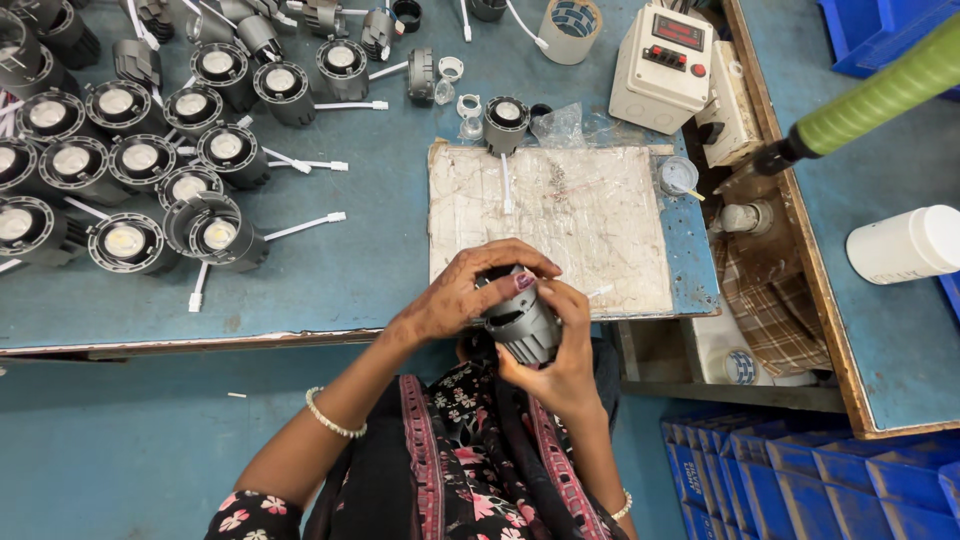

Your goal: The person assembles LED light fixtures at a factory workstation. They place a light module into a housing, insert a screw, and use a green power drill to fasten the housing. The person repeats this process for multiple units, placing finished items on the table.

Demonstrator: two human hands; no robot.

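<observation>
1. The left hand (462, 292) & right hand (560, 345) both grip one dark grey lamp body (520, 325). It is round w/ ribs on its side.
2. The lamp body is up off the table, just past the near edge of the blue table (380, 200), right in front of the person.
3. Left hand wraps over the top of the lamp body, fingers curled round it. Right hand cups it from below & the side, thumb pressed on top. Neither hand is loose.
4. Just behind the hands lies a worn white board (560, 225) on the table. A thin white wire piece (507, 185) lies on the board.
5. At the far edge of the board stands 1 more grey lamp (506, 122), face up.
6. On the left of the table sit lots of finished grey lamps (150, 170) w/ shiny round fronts & white wires, packed close.
7. A white box w/ a red screen (665, 65) sits far right on the table. A roll of tape (570, 28) is near it.
8. A green-handled tool (880, 100) pokes in from the right. A white tub (905, 245) lies on the next table.
9. Blue bins (800, 480) are stacked low on the right.
</observation>
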